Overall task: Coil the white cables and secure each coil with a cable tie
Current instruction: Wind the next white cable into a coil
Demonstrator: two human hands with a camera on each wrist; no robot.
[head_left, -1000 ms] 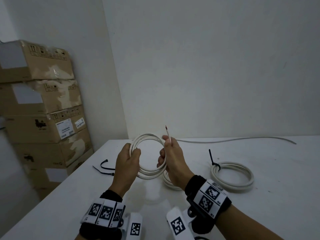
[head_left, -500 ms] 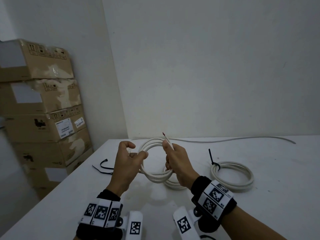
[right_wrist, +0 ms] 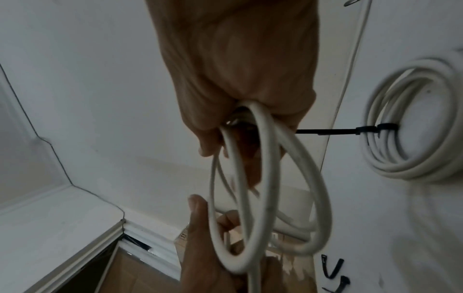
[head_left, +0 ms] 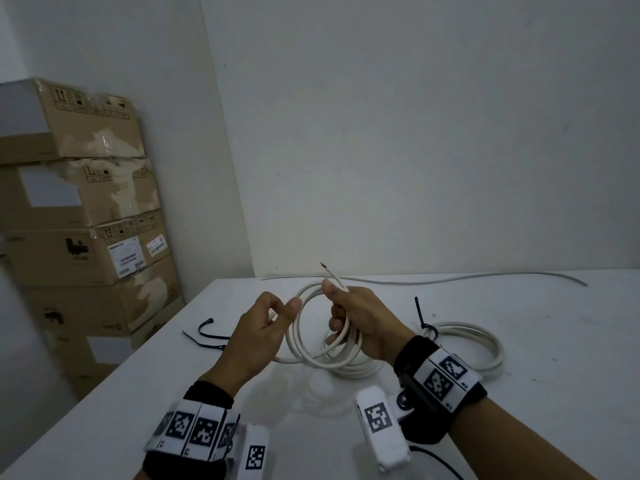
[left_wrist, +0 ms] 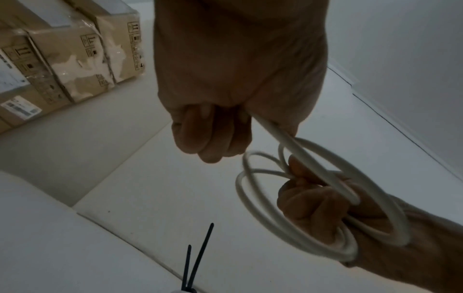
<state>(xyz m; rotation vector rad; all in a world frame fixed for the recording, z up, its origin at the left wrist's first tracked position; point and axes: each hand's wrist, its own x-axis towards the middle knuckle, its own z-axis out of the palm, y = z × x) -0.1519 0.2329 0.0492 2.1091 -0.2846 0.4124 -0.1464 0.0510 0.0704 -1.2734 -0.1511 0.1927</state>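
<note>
Above the white table (head_left: 519, 393), the right hand (head_left: 363, 323) is curled tight around a loose coil of white cable (head_left: 311, 341), its bare end sticking up past the thumb. The left hand (head_left: 263, 327) pinches one strand of that coil between thumb and fingers.

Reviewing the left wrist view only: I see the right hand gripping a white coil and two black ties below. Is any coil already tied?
Observer: Yes. A tied coil lies on the table to the right of the right hand, with a black cable tie round it.
Operator: Where is the held cable's free end?
Observer: The free end sticks up past the right thumb; its tip looks reddish.
Operator: Any cable left uncoiled?
Observer: One loose cable runs along the table's far edge.
</note>
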